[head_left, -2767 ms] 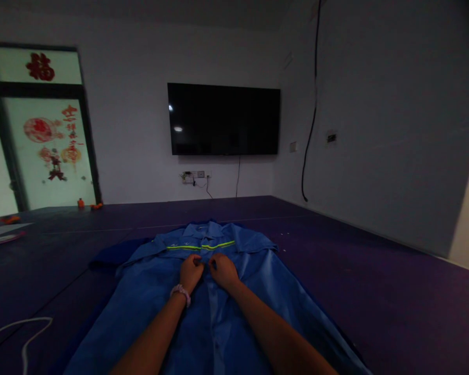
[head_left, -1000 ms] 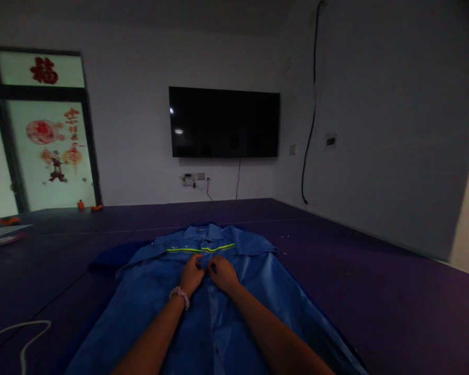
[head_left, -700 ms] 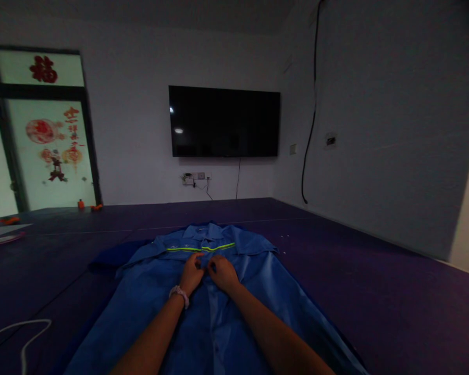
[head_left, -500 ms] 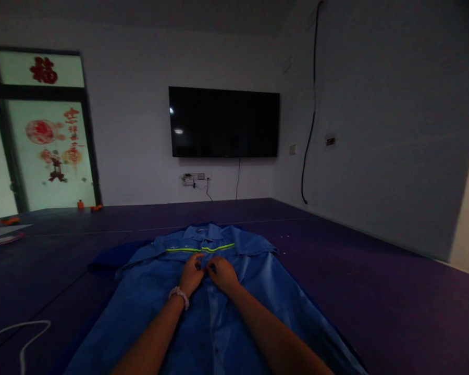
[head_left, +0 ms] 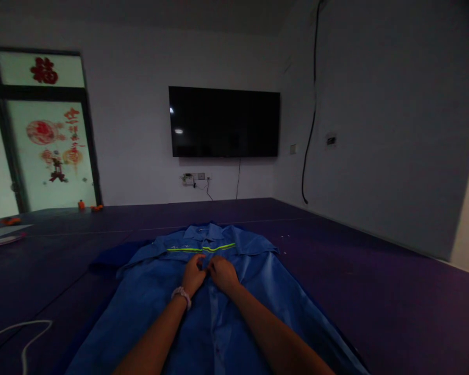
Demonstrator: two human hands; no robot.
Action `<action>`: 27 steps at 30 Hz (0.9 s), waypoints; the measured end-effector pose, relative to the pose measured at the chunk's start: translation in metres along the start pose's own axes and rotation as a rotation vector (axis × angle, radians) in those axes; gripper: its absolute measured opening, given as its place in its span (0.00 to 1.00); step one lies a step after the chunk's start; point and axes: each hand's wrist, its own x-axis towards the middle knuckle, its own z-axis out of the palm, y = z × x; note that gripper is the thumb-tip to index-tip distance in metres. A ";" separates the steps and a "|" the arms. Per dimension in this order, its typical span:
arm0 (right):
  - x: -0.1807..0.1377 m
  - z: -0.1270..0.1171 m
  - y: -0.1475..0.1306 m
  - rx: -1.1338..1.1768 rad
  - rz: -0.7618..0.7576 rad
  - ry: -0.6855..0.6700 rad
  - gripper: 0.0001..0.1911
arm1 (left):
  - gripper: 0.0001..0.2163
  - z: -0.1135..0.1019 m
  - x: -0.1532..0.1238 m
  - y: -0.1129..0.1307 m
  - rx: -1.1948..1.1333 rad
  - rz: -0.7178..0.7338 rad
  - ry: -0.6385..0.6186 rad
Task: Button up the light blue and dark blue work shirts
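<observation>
A blue work shirt with a yellow-green reflective stripe across the chest lies flat, front up, on a dark purple surface. My left hand, with a pale band at its wrist, and my right hand meet on the shirt's front opening just below the stripe. Both have their fingers pinched on the fabric edges there. The fingertips touch each other; what lies between them is too small to make out.
A white cable loops at the lower left. A black TV hangs on the far wall above a socket with wires. A glass door with red decorations stands at the left, small orange things at its foot.
Both hands stay at the same spot on the shirt's front, with only small finger movements. The shirt has not shifted.
</observation>
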 end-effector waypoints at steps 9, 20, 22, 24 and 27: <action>-0.001 -0.001 -0.001 -0.043 -0.036 0.019 0.09 | 0.16 -0.002 -0.004 0.007 0.045 -0.025 0.033; 0.000 0.000 -0.002 -0.074 -0.078 0.032 0.10 | 0.16 -0.004 -0.003 0.013 0.040 -0.079 0.068; 0.001 0.000 -0.002 -0.069 -0.084 0.036 0.09 | 0.16 -0.004 -0.003 0.013 0.018 -0.099 0.065; 0.001 0.000 -0.001 -0.057 -0.082 0.045 0.09 | 0.16 -0.005 -0.003 0.012 -0.015 -0.120 0.053; 0.000 -0.001 0.000 -0.023 -0.070 0.059 0.09 | 0.18 -0.005 -0.002 0.009 -0.067 -0.147 0.029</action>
